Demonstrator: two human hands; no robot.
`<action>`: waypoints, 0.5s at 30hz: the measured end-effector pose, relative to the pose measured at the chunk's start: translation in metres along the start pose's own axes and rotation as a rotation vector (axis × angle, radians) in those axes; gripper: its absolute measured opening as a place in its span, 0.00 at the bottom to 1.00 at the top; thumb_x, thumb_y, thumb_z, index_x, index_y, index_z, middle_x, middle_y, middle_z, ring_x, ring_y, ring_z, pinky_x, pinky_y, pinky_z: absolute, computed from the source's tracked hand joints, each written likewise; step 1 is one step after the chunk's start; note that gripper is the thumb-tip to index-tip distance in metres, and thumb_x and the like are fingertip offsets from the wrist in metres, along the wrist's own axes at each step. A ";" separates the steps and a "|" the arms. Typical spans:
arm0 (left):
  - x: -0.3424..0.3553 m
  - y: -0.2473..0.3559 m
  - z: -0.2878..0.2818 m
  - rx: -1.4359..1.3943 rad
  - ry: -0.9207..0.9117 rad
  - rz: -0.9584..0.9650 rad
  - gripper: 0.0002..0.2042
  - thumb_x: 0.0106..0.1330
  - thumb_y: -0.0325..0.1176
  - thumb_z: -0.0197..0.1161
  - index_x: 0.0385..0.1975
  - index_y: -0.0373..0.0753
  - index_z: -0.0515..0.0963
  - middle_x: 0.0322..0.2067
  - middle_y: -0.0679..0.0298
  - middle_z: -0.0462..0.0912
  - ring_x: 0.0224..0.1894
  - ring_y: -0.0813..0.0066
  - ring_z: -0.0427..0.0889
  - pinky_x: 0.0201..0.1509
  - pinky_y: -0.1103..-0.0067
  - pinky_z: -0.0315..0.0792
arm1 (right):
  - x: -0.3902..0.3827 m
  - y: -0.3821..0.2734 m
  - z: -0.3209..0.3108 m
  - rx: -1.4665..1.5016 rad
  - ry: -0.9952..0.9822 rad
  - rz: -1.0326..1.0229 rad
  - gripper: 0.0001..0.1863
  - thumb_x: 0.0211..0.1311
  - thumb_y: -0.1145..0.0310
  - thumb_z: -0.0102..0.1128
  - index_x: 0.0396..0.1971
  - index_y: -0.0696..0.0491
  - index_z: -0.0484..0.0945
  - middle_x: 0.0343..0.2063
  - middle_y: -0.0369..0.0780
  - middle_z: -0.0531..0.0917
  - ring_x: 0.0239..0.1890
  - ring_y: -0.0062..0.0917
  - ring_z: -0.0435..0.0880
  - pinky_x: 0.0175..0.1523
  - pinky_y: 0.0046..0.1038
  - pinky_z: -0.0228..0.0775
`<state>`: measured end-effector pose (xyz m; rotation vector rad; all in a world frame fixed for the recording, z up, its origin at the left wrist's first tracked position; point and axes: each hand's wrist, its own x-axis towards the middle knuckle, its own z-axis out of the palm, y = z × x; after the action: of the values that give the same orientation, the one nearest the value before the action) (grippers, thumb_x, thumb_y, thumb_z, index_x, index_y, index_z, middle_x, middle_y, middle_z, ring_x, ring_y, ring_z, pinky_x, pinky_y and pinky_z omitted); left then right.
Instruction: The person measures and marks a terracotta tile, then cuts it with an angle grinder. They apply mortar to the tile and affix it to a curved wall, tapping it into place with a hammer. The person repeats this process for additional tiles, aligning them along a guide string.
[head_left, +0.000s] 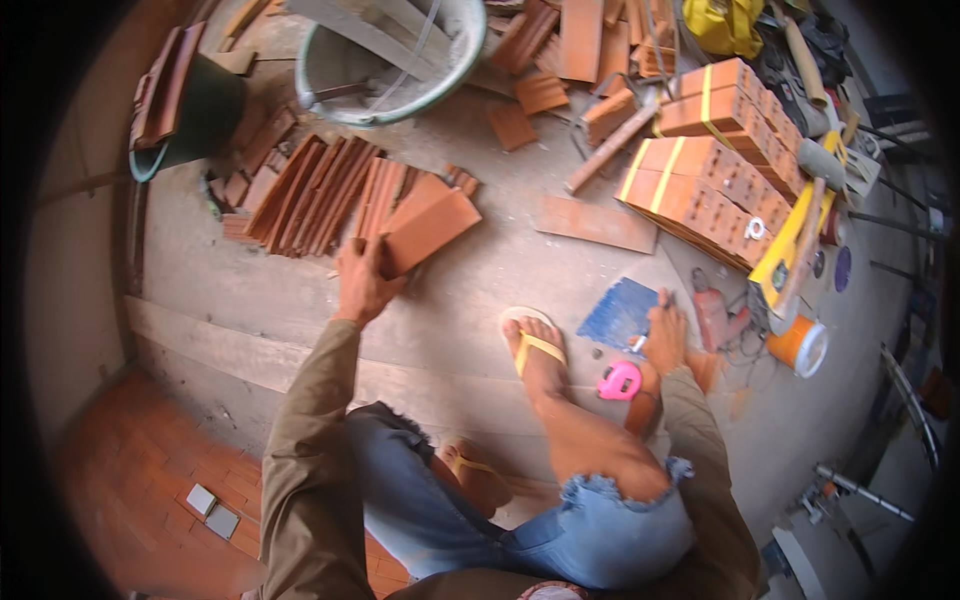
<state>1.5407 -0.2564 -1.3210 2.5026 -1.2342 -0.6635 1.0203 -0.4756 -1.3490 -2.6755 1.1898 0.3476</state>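
Note:
My left hand (pixel 365 281) is closed on the near edge of a terracotta tile (pixel 435 222), thumb on top. The tile lies tilted against a row of similar clay tiles (pixel 320 195). On the right, my right hand (pixel 665 338) is closed at the right edge of a flat blue plate (pixel 614 314) lying on the floor. A small white piece shows by its thumb; what it is I cannot make out. Just below sits a pink tape measure (pixel 619 380), close to my sandalled foot (pixel 535 342).
Strapped stacks of clay bricks (pixel 690 190) stand at the right, with a yellow level (pixel 795 240) and an orange tub (pixel 797 346) nearby. A large mortar-stained bucket (pixel 465 70) is at the back. One flat tile (pixel 598 223) lies mid-floor. A plank edge (pixel 230 335) crosses the left.

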 end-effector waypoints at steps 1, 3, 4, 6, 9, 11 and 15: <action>-0.002 0.003 -0.002 0.042 -0.013 0.027 0.42 0.43 0.34 0.80 0.64 0.43 0.68 0.51 0.49 0.68 0.56 0.48 0.67 0.61 0.58 0.61 | 0.002 -0.003 0.000 0.029 0.005 0.041 0.37 0.36 0.62 0.82 0.46 0.55 0.69 0.68 0.52 0.65 0.64 0.47 0.67 0.62 0.50 0.57; -0.006 0.001 -0.006 0.043 0.044 0.068 0.40 0.45 0.36 0.78 0.63 0.42 0.69 0.50 0.50 0.69 0.56 0.51 0.67 0.61 0.59 0.60 | 0.004 -0.006 -0.008 0.079 0.008 0.123 0.35 0.35 0.62 0.82 0.44 0.54 0.70 0.64 0.49 0.70 0.61 0.45 0.69 0.60 0.48 0.57; -0.006 -0.003 -0.003 0.042 0.089 0.095 0.40 0.46 0.37 0.78 0.63 0.42 0.69 0.50 0.51 0.69 0.56 0.52 0.67 0.61 0.60 0.60 | 0.006 -0.005 -0.013 0.132 -0.023 0.177 0.35 0.36 0.62 0.82 0.44 0.54 0.70 0.60 0.48 0.73 0.60 0.45 0.69 0.59 0.47 0.56; -0.010 -0.011 0.000 0.009 0.119 0.031 0.40 0.46 0.38 0.77 0.63 0.41 0.70 0.51 0.51 0.70 0.56 0.52 0.66 0.62 0.59 0.60 | 0.006 -0.003 -0.023 0.234 -0.092 0.281 0.34 0.36 0.62 0.82 0.43 0.54 0.71 0.54 0.46 0.77 0.58 0.43 0.70 0.58 0.46 0.55; -0.011 -0.019 -0.001 -0.037 0.096 -0.019 0.40 0.47 0.40 0.78 0.64 0.42 0.70 0.52 0.51 0.69 0.56 0.52 0.66 0.62 0.59 0.59 | 0.000 -0.001 -0.035 0.521 0.032 0.271 0.24 0.47 0.71 0.77 0.39 0.54 0.69 0.37 0.45 0.80 0.44 0.45 0.78 0.48 0.42 0.66; -0.007 -0.023 -0.010 -0.032 0.039 -0.049 0.41 0.48 0.43 0.78 0.65 0.43 0.69 0.53 0.50 0.69 0.58 0.51 0.65 0.63 0.59 0.58 | 0.005 -0.020 -0.054 0.566 0.089 0.156 0.17 0.56 0.77 0.70 0.36 0.55 0.67 0.31 0.47 0.80 0.34 0.45 0.80 0.39 0.38 0.72; -0.009 -0.031 -0.012 -0.023 0.042 -0.037 0.42 0.50 0.44 0.78 0.67 0.45 0.68 0.52 0.50 0.70 0.59 0.49 0.65 0.66 0.58 0.57 | 0.030 -0.080 -0.111 0.548 0.477 -0.045 0.15 0.61 0.75 0.68 0.33 0.55 0.65 0.31 0.45 0.79 0.33 0.34 0.79 0.41 0.31 0.72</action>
<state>1.5632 -0.2299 -1.3216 2.5132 -1.1624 -0.6274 1.1147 -0.4742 -1.2452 -2.3377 1.1199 -0.5762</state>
